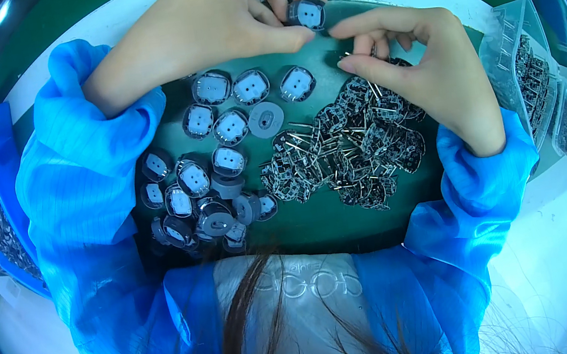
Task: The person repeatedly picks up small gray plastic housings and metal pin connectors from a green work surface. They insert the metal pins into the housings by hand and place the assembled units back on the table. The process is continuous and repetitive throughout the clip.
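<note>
My left hand (211, 24) reaches in from the left and is closed on a small rounded dark housing (308, 14) with a pale square inset, pinched between thumb and fingers. Just right of it is my right hand (425, 48), its index finger pointing at the housing and its other fingers curled. A small thin piece seems to be at its thumb tip, but I cannot make out what it is. Under the right hand lies a heap of small dark circuit boards (366, 144) with metal pins. Similar housings (231, 126) lie below my left hand, some face up, some turned over.
All these parts lie on a green mat (284, 231) over a white table (37, 335). A blue bin (4, 173) of small parts stands at the left. Clear plastic trays (536, 69) with dark parts stand at the right.
</note>
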Available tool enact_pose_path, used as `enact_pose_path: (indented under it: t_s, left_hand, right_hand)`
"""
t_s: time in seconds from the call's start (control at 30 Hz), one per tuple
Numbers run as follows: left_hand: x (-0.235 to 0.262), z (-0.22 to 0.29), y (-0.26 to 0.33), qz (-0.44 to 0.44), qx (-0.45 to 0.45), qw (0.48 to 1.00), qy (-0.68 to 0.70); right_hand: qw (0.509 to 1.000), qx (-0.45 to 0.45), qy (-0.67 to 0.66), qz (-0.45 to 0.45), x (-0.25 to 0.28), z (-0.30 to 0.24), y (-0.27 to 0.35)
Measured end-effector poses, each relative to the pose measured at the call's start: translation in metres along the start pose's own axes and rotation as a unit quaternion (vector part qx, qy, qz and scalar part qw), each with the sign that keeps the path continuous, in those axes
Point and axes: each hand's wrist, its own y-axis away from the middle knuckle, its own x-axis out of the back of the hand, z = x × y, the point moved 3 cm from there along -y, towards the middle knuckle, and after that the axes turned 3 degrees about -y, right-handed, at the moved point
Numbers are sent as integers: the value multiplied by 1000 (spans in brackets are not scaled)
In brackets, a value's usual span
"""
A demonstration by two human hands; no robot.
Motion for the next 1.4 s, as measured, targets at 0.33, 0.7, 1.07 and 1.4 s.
enact_pose_path:
  t_s: [0.33, 0.7, 1.07, 1.4]
  left_hand:
    - [-4, 0, 6, -5, -5, 979, 203]
    - [2, 32, 12, 42, -58, 995, 73]
    - [-5, 20, 11, 28, -15, 991, 132]
    - [-10, 11, 8, -51, -9, 966, 254]
  right_hand:
    - [976, 137, -158, 61, 3, -19, 1]
    - [974, 170, -76, 128, 6, -26, 19]
    - [967, 159, -49, 191, -3, -29, 16]
    - [968, 134, 52, 206, -7, -34, 20]
